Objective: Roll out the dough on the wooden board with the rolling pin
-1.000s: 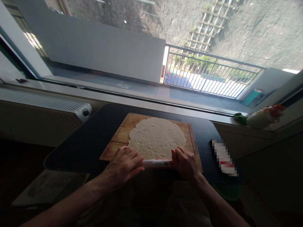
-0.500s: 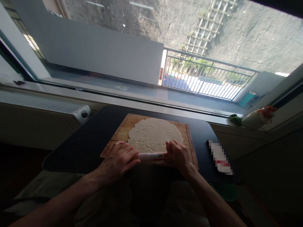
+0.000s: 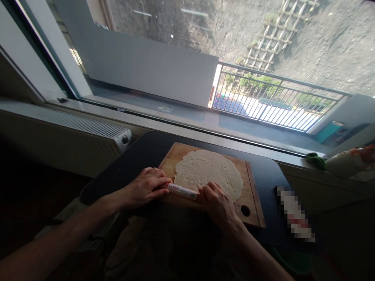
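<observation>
A wide, flat sheet of dough (image 3: 209,171) lies on a wooden cutting board (image 3: 255,207) with a round hole near its right front corner. Along the dough's near edge sits a rolling pin (image 3: 183,191), its middle covered by a white label with red print. My left hand (image 3: 149,183) is closed over the pin's left end. Around the right end are the fingers of my right hand (image 3: 218,201), close to the dough's front edge. Both ends of the pin are hidden under my hands.
The board rests on a dark table (image 3: 125,171) below a window. A pixelated object (image 3: 295,214) lies on the table's right side. A radiator (image 3: 88,128) stands at left. On the sill at right are a green cloth-like item (image 3: 315,160) and a pale pot (image 3: 344,162).
My view has turned, so the scene sits further right and more tilted. The pin now slants, its right end nearer me, and the board's hole has come into sight beside my right hand.
</observation>
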The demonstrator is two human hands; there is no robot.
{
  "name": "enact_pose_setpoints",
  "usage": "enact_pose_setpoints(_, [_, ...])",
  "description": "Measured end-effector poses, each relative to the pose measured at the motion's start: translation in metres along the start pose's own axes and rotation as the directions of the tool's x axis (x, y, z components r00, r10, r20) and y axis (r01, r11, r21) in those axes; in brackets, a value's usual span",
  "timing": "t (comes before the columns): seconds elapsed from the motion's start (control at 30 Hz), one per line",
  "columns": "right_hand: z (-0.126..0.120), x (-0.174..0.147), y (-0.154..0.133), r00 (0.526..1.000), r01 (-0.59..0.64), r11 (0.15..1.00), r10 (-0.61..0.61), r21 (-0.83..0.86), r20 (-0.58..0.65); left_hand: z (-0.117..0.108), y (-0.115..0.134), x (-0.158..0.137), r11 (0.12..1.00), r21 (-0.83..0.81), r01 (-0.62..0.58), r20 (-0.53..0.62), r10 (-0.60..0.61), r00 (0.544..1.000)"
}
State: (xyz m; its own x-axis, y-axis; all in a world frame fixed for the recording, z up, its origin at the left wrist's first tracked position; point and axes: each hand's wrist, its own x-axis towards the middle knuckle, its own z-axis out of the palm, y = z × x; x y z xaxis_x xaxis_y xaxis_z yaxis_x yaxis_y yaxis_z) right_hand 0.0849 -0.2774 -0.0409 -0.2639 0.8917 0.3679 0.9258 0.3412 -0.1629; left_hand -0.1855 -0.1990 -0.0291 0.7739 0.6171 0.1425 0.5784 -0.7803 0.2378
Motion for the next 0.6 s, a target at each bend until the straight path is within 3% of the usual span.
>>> enact_pose_setpoints(0.13, [0.001, -0.007, -0.008, 1.000, -0.006, 1.000, 0.006, -0.026, 0.007, -0.002, -0.001, -0.001, 0.999, -0.039, -0.014, 0.021, 0.015, 1.000])
enact_pose_setpoints(0.27, [0.004, -0.011, -0.008, 0.999, -0.038, 0.998, 0.038, -0.043, -0.002, -0.002, 0.001, 0.000, 0.998, -0.041, 0.045, 0.015, -0.045, 0.999])
enact_pose_setpoints(0.43, [0.001, -0.014, 0.005, 1.000, 0.020, 0.999, -0.021, -0.035, -0.006, 0.005, 0.015, 0.001, 0.997, -0.031, 0.072, -0.006, -0.072, 0.997])
enact_pose_setpoints(0.53, [-0.006, 0.005, 0.018, 0.997, 0.074, 0.995, -0.075, -0.061, -0.012, 0.009, 0.020, 0.000, 0.991, 0.004, 0.137, -0.070, -0.137, 0.988])
enact_pose_setpoints(0.6, [-0.008, 0.037, 0.024, 0.993, 0.119, 0.992, -0.119, -0.053, -0.011, 0.008, 0.017, -0.005, 0.978, 0.012, 0.207, -0.107, -0.205, 0.973])
